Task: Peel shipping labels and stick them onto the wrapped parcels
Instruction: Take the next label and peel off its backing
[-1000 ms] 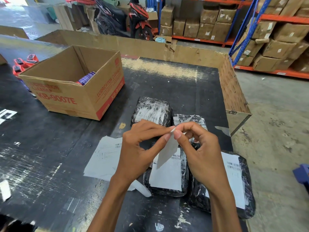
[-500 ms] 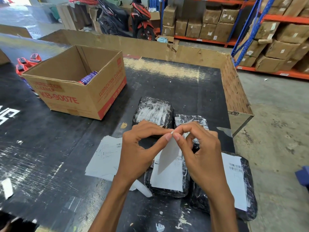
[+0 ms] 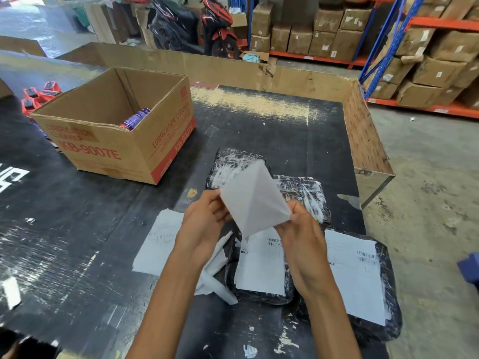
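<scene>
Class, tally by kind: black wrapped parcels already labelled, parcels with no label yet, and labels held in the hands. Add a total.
Labelled parcels: 2
Unlabelled parcels: 2
Held label: 1
Total: 5

This is a warehouse with a packing station. Tall racks (image 3: 386, 40) with blue uprights and orange beams stand along the far side, stacked with brown cardboard boxes (image 3: 347, 42). The floor (image 3: 427, 190) is bare, stained concrete. In front lies a worn black packing table (image 3: 259, 130) edged with a cardboard wall (image 3: 363, 141). On it sit an open carton (image 3: 103, 141) printed "LUBRICATION CLEANER KB-9007E" with a spray can (image 3: 136, 117) inside, red tape dispensers (image 3: 39, 94), and black plastic-wrapped parcels (image 3: 388, 322), two bearing barcoded shipping labels (image 3: 355, 275). A red and black scooter (image 3: 220, 29) is parked indoors by the shelving.
</scene>
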Motion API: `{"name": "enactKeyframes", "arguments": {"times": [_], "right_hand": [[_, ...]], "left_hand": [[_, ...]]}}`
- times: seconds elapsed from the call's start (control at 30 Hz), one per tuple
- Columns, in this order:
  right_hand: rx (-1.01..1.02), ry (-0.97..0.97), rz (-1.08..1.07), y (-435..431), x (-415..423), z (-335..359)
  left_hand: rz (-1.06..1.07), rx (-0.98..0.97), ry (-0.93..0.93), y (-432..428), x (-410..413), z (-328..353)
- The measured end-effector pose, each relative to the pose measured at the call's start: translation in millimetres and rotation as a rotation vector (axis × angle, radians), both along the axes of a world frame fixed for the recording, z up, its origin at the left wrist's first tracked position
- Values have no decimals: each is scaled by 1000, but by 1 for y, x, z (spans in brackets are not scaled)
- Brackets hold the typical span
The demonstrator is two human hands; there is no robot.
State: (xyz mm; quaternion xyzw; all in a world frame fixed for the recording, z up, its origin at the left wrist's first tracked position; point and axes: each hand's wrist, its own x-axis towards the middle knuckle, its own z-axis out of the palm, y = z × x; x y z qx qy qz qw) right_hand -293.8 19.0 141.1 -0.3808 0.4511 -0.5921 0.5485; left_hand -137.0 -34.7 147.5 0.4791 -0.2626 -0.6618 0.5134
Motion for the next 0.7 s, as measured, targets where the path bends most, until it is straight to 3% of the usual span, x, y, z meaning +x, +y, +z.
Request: {"name": "enactKeyframes", "arguments": {"times": [0.1,0.17,0.23,0.37,0.43,0.53,0.6,0.7], "right_hand": [[154,-631,41,7,-13,-4],[180,-885,2,14,-26,-12],[159,-958,-66,21,-36,-18],[16,-898,-307,37,-50,-15],[-90,-689,-362,43,-49,-5],[-177,-64,-268,53,-29,-1],[-223,393,-19,54,1,-13],[-254,888,431,46,51,-58]], "left_hand": [[48,69,68,-23,22,-23],[78,134,116,-36,36,-39],[88,187,111,-47,49,-56],[219,232,27,-61,73,-78],[330,188,-59,-58,86,-76],[407,61,-150,-44,90,-55],[435,-24,-185,-32,86,-36],[469,-112,-194,-19,83,-11]]}}
